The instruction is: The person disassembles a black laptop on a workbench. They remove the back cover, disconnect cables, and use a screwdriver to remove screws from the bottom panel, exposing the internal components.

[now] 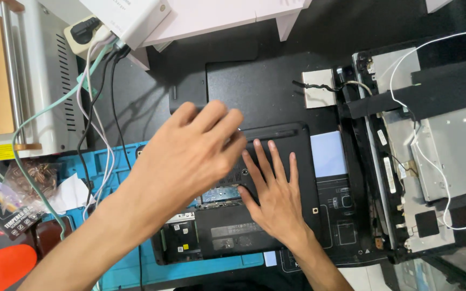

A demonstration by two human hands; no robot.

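Note:
A black laptop base [297,161] lies bottom-up on a blue work mat [120,167]. Part of its underside is uncovered, showing a circuit board [219,195] and a small component bay [179,240]. My left hand [190,156] reaches in from the lower left and hovers over the base's rear left part, fingers stretched toward a loose black cover panel [265,86]; it grips nothing that I can see. My right hand [276,199] rests flat on the middle of the base with its fingers spread, thumb beside the exposed board.
A stripped laptop lid [432,161] with metal plates and a white cable [405,108] lies to the right. A power strip [82,32] with several cables [95,124] and a white machine [49,81] stand at the left. Packets [6,205] lie at the lower left.

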